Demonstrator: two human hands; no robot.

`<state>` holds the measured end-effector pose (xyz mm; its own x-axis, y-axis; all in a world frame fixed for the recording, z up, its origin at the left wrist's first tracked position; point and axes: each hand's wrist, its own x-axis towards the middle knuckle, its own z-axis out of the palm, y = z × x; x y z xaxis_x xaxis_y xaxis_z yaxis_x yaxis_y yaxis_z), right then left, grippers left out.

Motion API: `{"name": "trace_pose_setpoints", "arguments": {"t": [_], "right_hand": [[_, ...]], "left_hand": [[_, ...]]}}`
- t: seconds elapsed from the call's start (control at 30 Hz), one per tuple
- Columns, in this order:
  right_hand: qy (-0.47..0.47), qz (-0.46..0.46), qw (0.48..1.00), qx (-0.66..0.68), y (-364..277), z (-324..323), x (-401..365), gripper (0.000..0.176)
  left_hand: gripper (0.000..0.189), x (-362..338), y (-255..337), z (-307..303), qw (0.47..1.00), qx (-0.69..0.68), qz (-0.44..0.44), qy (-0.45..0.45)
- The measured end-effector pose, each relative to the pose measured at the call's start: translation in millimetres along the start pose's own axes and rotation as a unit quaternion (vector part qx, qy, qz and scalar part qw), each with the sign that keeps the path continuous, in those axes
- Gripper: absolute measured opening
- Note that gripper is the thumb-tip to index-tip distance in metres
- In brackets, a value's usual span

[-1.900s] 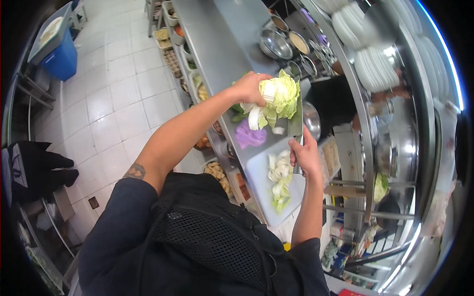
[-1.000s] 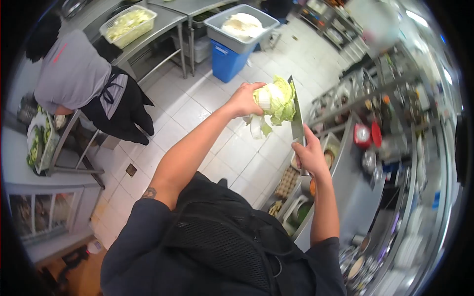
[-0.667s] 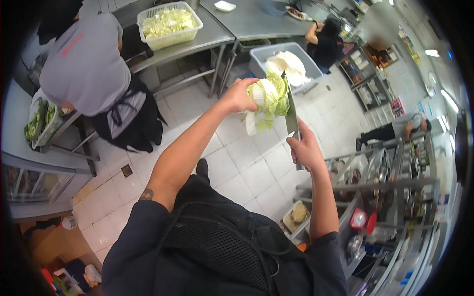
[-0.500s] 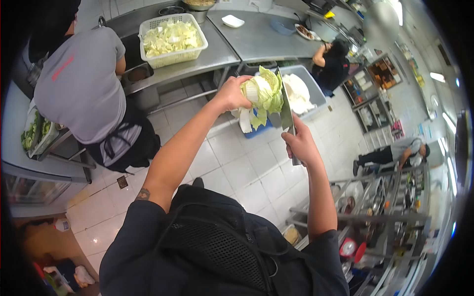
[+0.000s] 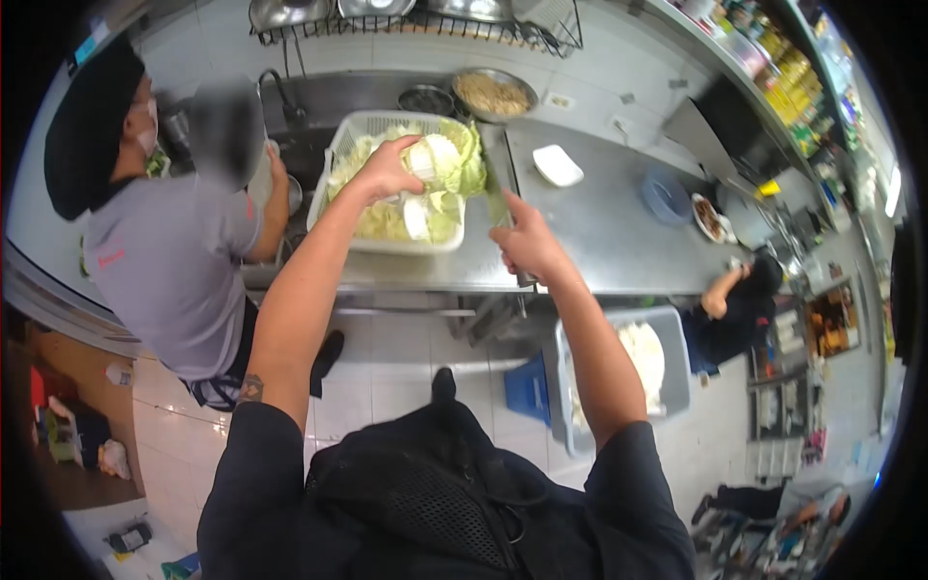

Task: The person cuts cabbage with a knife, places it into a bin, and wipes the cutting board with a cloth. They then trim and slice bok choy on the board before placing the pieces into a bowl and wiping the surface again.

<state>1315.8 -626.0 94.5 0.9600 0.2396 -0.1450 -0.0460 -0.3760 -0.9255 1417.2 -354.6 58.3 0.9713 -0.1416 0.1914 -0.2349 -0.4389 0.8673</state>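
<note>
Grips cabbage (image 5: 449,159) in closed left hand (image 5: 385,172) over basket (image 5: 340,147); clenches cleaver (image 5: 496,193) in right hand (image 5: 527,249). Likely light, crisp, loose-leaved; hold at firm core.

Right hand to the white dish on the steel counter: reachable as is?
Probably yes: nothing lies on the counter between them. But the right hand is shut on a knife, so grasping the white dish looks unlikely.

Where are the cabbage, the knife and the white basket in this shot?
cabbage (image 5: 449,159): head view, on its pale green outer leaves.
knife (image 5: 497,193): head view, on the blade, above the gripped handle.
white basket (image 5: 418,247): head view, on its near rim.
</note>
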Motion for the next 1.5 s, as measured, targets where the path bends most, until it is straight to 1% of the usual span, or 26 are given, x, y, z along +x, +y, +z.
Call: {"name": "trace_pose_setpoints", "arguments": {"t": [0.13,0.23,0.27,0.37,0.43,0.47,0.53,0.57,0.67,0.7,0.73,0.8,0.87,0.93,1.0,1.03,1.07,1.1,1.13,1.2,1.23,1.27,1.33,1.4,1.47,1.5], "right_hand": [[-0.056,-0.024,0.997,0.047,0,-8,104,0.066],[-0.075,-0.035,0.993,0.089,16,-4,166,0.063],[-0.088,-0.019,0.993,0.074,20,-8,183,0.065],[-0.117,0.012,0.992,0.048,34,-15,218,0.066],[-0.132,0.032,0.99,0.039,42,-22,230,0.066],[-0.135,0.028,0.99,0.034,47,-28,232,0.065],[-0.153,0.026,0.988,0.022,57,-39,229,0.065],[-0.126,0.012,0.991,0.051,61,-46,221,0.064],[-0.048,-0.071,0.989,0.118,88,-62,177,0.056],[-0.035,-0.07,0.991,0.112,104,-64,162,0.048],[-0.022,-0.064,0.992,0.108,124,-66,144,0.04],[0.006,-0.044,0.993,0.108,175,-63,111,0.034],[0.032,-0.001,0.995,0.097,209,-54,59,0.033],[0.099,-0.08,0.992,0.016,293,-33,9,0.031],[0.114,-0.042,0.992,0.047,299,-13,-60,0.03],[0.108,-0.043,0.992,0.042,284,-6,-91,0.03],[0.094,0.043,0.992,0.075,264,1,-127,0.034],[0.079,0.131,0.983,0.105,257,6,-160,0.038],[0.069,0.137,0.983,0.096,282,11,-187,0.038],[0.046,0.084,0.994,0.06,352,20,-230,0.037],[0.028,0.011,0.999,-0.011,357,25,-248,0.035],[0.019,0.016,0.999,-0.021,363,30,-263,0.035],[-0.108,0.067,0.984,-0.121,375,42,-285,0.036],[-0.222,0.163,0.914,-0.298,359,66,-289,0.037],[-0.314,0.141,0.88,-0.328,408,91,-285,0.033],[-0.34,0.135,0.865,-0.344,443,101,-281,0.033]], "left_hand": [[0.097,90,-38,-38,0.998,0.026,-0.03,-0.058],[0.112,135,-94,-52,0.963,0.261,-0.021,-0.067],[0.122,141,-100,-52,0.967,0.236,-0.04,-0.082],[0.122,147,-155,-38,0.976,0.201,-0.055,-0.064],[0.11,142,-158,-19,0.928,0.298,-0.193,-0.111],[0.11,139,-159,-13,0.929,0.293,-0.2,-0.11],[0.1,119,-140,-10,0.938,0.266,-0.207,-0.077],[0.097,105,-129,-12,0.972,0.143,-0.181,-0.05],[0.098,71,-112,-21,0.979,0.159,-0.13,0.001],[0.092,54,-113,-19,0.978,0.185,-0.075,0.064],[0.092,34,-112,-17,0.976,0.188,-0.083,0.07],[0.071,-11,-107,-11,0.978,0.072,-0.046,0.191],[0.048,-70,-116,9,0.958,0.114,0.023,0.261],[0.035,-142,-110,42,0.941,0.071,-0.038,0.329],[0.027,-232,-122,79,0.941,0.112,-0.068,0.311],[0.025,-275,-103,101,0.937,0.083,-0.145,0.308],[0.025,-332,-130,132,0.927,0.16,-0.085,0.329],[0.031,-397,-138,161,0.93,0.068,-0.239,0.27],[0.035,-469,-150,192,0.924,0.085,-0.28,0.245],[0.041,-648,-202,285,0.842,0.059,-0.479,0.238],[0.031,-711,-198,311,0.795,-0.048,-0.55,0.251],[0.032,-807,-157,341,0.702,-0.022,-0.691,0.169],[0.033,-932,-111,377,0.619,-0.046,-0.77,0.149],[0.034,-1024,-62,390,0.57,-0.059,-0.804,0.157],[0.035,-1098,-26,394,0.577,-0.028,-0.801,0.157],[0.036,-1129,-16,395,0.626,0.032,-0.769,0.127]]}}
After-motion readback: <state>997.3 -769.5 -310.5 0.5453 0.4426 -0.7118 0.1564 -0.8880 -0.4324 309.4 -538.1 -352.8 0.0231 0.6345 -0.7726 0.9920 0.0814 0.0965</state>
